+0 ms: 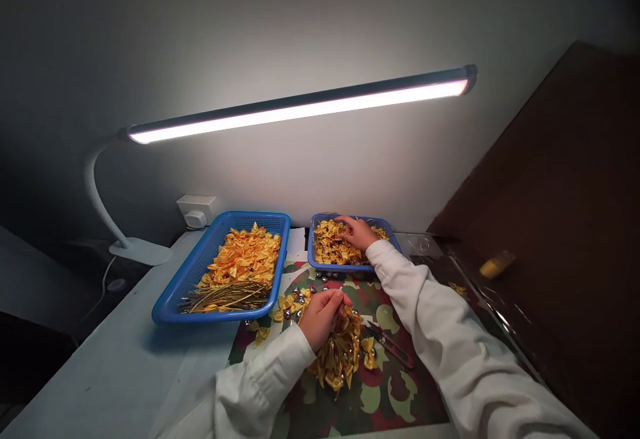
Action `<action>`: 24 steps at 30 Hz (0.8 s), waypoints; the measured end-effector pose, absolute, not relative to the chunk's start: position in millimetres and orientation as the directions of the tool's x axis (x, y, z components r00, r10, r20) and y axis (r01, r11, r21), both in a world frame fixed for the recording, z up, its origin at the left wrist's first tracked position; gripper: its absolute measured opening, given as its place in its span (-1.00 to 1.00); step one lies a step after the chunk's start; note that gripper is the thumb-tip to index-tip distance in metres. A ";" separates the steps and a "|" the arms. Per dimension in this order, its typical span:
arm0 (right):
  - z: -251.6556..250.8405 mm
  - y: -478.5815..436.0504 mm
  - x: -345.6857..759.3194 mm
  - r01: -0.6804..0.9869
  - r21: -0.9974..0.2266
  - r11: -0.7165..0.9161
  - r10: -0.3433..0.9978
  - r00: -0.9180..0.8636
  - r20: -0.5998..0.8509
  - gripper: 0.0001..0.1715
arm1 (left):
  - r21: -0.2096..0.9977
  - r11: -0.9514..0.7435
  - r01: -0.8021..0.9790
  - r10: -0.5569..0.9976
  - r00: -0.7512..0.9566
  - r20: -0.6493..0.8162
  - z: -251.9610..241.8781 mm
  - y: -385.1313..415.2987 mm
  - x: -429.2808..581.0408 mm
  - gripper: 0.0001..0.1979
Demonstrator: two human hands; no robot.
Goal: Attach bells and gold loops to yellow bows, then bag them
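Bow bunch [342, 361] being gripped by left hand [320, 319], tightly curled; small basket [345, 268] being reached into by right hand [357, 233], half-curled, hold unclear.

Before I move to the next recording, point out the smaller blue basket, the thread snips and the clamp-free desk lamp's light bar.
Smaller blue basket [341, 267]: head view, on its front rim.
Thread snips [395, 348]: head view, on the reddish handle.
Light bar [300, 109]: head view, mid-length on the lit strip.

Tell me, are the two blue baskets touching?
Apart. The head view shows a pale strip between the big blue basket and the small blue basket.
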State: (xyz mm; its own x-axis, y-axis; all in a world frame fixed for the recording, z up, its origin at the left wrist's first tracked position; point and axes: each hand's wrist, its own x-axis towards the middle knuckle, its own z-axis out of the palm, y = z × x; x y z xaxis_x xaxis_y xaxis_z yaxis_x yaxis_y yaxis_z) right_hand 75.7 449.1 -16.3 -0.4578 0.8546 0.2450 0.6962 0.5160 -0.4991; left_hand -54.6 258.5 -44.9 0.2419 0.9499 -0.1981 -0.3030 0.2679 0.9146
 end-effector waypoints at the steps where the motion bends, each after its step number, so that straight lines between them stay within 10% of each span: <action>1: -12.6 448.0 72.3 0.696 -0.498 0.517 0.854 -0.462 0.239 -0.81 | 0.918 0.263 -0.298 0.950 0.247 -0.192 -44.3 258.4 -55.1 -0.43; 12: 54.6 394.9 123.4 0.587 -0.777 0.229 0.925 -0.380 -0.015 -0.76 | 0.963 0.133 -0.235 0.935 0.353 -0.043 -34.8 251.8 -57.9 -0.50; 24: -19.7 294.9 151.7 0.228 -0.932 -0.280 0.926 -0.190 -0.325 -0.72 | 0.971 -0.004 -0.239 0.920 0.380 0.097 -30.4 247.6 -57.4 -0.57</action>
